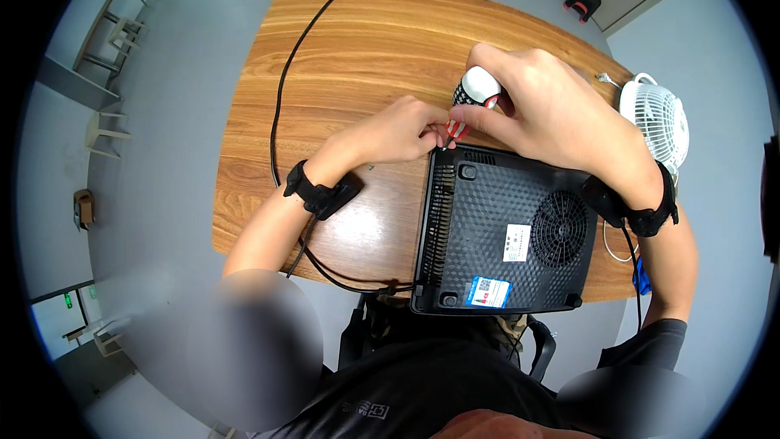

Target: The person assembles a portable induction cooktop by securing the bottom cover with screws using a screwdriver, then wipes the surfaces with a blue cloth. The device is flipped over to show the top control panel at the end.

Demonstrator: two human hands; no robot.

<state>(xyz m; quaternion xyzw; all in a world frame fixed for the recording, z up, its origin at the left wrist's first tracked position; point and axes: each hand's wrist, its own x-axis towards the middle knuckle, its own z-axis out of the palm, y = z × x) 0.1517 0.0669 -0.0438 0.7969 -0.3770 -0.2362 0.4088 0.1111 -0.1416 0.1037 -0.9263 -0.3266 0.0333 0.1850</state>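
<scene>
A black induction cooker lies bottom up at the table's near edge, showing its round fan grille, slotted vents and small feet. My right hand is closed around the handle of a screwdriver, white at the butt with black and red below. It slants down to the cooker's far left corner, where its tip meets the casing. My left hand is closed, fingertips pinched around the screwdriver's lower end by that corner. What else those fingers may hold is hidden.
A wooden table carries everything. A black power cord runs from the cooker along the left side to a plug at the far edge. A white fan stands at the right. One tiny dark piece lies left of the cooker.
</scene>
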